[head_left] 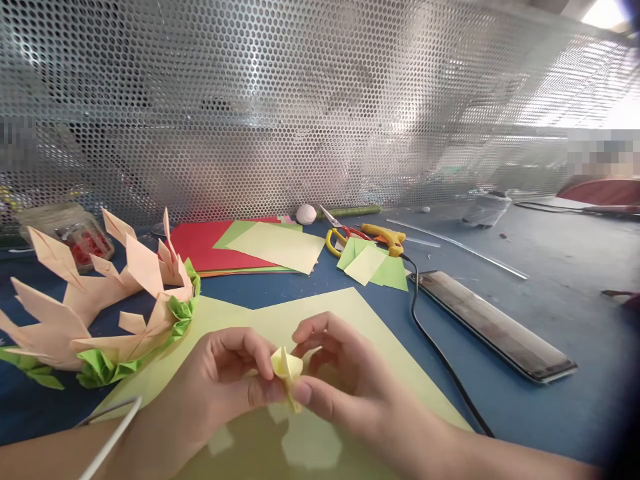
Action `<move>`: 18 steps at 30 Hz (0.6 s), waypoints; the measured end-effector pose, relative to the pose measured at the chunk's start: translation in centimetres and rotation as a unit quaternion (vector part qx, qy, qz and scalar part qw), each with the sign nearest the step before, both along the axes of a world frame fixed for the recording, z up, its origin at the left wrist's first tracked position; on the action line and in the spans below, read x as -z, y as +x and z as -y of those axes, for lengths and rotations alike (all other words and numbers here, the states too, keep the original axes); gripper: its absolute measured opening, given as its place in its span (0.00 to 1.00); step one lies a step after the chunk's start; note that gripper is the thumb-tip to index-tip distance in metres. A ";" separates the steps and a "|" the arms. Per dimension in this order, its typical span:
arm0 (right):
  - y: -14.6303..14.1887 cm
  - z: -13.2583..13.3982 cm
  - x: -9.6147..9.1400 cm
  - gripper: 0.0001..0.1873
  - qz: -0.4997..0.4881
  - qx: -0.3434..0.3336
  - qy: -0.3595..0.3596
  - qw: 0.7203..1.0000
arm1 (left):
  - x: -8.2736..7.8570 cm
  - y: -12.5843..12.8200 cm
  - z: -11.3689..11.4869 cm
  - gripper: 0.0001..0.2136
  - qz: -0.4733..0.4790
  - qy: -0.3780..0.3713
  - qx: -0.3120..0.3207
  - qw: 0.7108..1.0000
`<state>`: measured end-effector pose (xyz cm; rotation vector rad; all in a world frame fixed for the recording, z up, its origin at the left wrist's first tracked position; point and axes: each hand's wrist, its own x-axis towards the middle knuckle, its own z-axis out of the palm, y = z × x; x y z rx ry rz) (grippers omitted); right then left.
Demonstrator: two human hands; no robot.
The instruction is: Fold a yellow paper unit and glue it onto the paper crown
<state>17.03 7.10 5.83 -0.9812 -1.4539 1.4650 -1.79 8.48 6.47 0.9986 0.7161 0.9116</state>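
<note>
Between my two hands is a small folded pale yellow paper piece (287,365), with a raised fold standing up in its middle. My left hand (230,373) pinches its left side between thumb and fingers. From the other side, my right hand (345,380) presses its thumb against the lower right of the piece, with its fingers curled behind. Both hands are above a large pale yellow paper sheet (350,320) on the blue table. To the left stands a ring of folded peach paper (95,293) with green paper leaves (110,367) along its base.
Behind the sheet lie stacked coloured papers (200,243), green paper scraps (393,272), scissors (337,233) and a yellow glue gun (390,237). Its black cord (435,353) runs past a phone (495,327) at right. A glass jar (70,233) stands back left, before a perforated metal screen (250,107).
</note>
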 end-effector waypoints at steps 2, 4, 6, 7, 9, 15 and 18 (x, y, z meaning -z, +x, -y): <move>-0.2 0.0 0.2 0.28 -0.055 -0.050 -0.057 0.996 | 0.0 0.0 0.1 0.09 0.021 0.007 0.013 1.000; -0.4 0.1 0.1 0.31 -0.071 -0.080 -0.072 0.992 | -0.2 0.0 0.2 0.09 0.028 0.011 0.021 0.999; -0.5 0.1 -0.1 0.31 -0.077 -0.083 -0.082 0.990 | -0.4 0.0 0.3 0.09 0.024 0.010 0.027 0.999; -0.5 0.2 -0.1 0.31 -0.080 -0.080 -0.088 0.990 | -0.5 0.0 0.3 0.09 0.020 0.007 0.026 0.999; -0.4 0.2 -0.2 0.31 -0.086 -0.075 -0.098 0.989 | -0.5 0.1 0.3 0.09 0.011 -0.001 0.020 1.000; -0.5 0.2 0.0 0.26 -0.097 -0.073 -0.105 0.987 | 0.2 0.1 0.2 0.11 -0.020 -0.008 0.000 1.000; -0.6 0.1 -0.2 0.25 -0.097 -0.070 -0.116 0.986 | -0.2 0.2 0.4 0.12 -0.024 -0.006 -0.009 1.000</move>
